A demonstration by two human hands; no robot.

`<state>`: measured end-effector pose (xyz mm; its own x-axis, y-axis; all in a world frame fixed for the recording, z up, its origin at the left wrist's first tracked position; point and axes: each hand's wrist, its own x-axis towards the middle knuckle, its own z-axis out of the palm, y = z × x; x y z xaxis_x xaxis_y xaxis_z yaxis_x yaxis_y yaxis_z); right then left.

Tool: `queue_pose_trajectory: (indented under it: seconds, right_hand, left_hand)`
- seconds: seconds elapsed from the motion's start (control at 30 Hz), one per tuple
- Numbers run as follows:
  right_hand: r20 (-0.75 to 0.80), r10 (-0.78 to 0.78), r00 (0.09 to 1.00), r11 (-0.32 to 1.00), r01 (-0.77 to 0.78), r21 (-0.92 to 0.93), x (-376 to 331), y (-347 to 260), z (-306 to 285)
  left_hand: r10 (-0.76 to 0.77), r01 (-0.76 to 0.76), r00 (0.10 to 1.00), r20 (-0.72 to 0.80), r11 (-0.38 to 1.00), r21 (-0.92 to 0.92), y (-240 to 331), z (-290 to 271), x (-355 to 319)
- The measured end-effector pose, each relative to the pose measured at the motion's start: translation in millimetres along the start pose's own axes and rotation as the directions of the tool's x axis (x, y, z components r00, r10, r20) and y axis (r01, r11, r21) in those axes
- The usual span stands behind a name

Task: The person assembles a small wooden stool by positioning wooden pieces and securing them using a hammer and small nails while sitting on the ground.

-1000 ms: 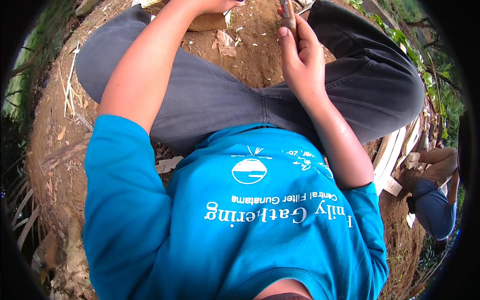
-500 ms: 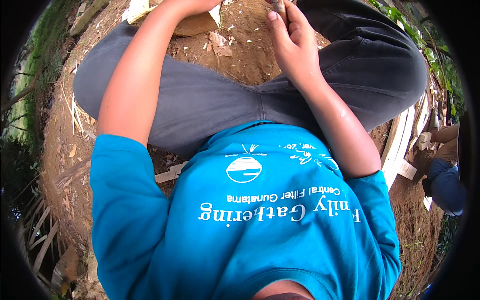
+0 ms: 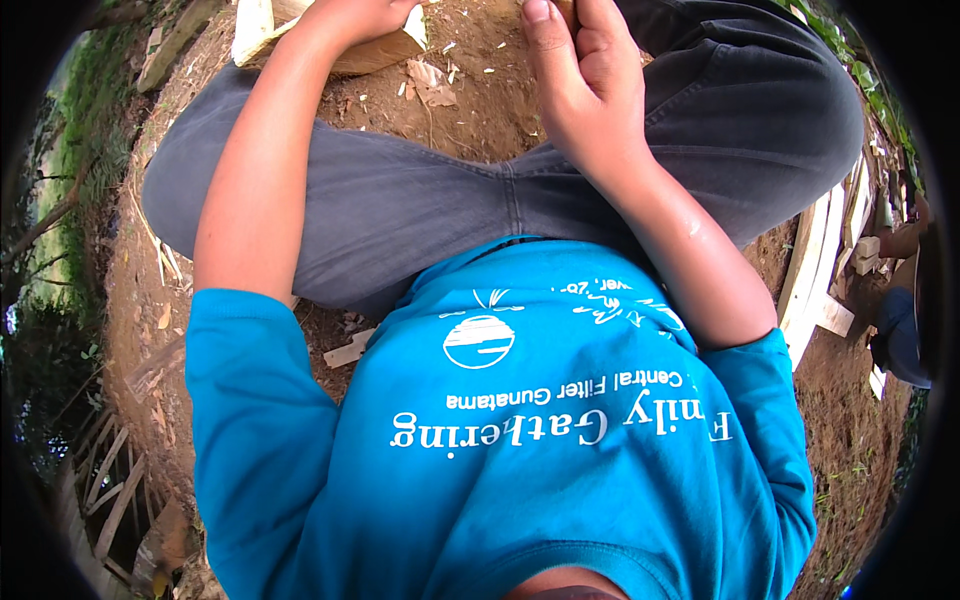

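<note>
My left hand [image 3: 365, 18] is at the top edge, over a pale, split piece of wood [image 3: 385, 52]. Its fingers are mostly cut off by the edge, so their grip is hidden. Farther right, my right hand [image 3: 590, 85] is closed, thumb and fingers around a brownish, rounded handle [image 3: 568, 12]. Only a sliver of that handle shows; whatever it belongs to lies outside the picture. Both hands are apart, beyond my crossed legs in grey trousers [image 3: 400, 200].
Brown soil [image 3: 490, 110] with wood chips and a dry leaf [image 3: 431, 84] lies between my legs. Long pale wooden strips [image 3: 810, 265] lie to the right, close to another person's blue clothing [image 3: 903, 335]. Greenery [image 3: 75, 170] borders the left.
The view has shifted slightly. My right hand appears a little higher, and the handle, clearer before, is now mostly cut off. The wood under my left hand appears slightly farther left.
</note>
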<state>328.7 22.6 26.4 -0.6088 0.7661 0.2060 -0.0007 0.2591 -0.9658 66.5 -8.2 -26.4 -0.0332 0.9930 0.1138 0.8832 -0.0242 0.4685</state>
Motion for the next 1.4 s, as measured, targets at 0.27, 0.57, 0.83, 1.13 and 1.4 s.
queue_pose_trajectory:
  seconds: [0.27, 0.57, 0.83, 1.13, 1.4]
  right_hand:
    - [-0.005, 0.151, 0.988, 0.988, -0.151, -0.032, 2, -31, 0]
    - [0.046, -0.096, 0.994, 0.995, 0.095, 0.03, 11, -8, 16]
    - [0.109, -0.022, 0.994, 0.999, 0.027, -0.038, 16, -27, 14]
    - [0.03, -0.21, 0.977, 0.977, 0.209, 0.046, 25, 3, 25]
    - [0.107, 0.019, 0.994, 1.0, -0.017, -0.022, 18, -13, 22]
  left_hand:
    - [-0.05, 0.048, 0.998, 0.035, 0.997, 0.064, -9, 1, 1]
    - [-0.101, 0.102, 0.994, 0.049, 0.995, -0.021, -7, -8, -2]
    - [-0.123, 0.127, 0.989, 0.079, 0.99, -0.055, -20, -9, -2]
    - [-0.058, 0.059, 0.998, 0.023, 0.998, -0.034, -25, -6, -4]
    - [-0.07, 0.07, 0.997, 0.035, 0.998, 0.006, -26, 0, -7]
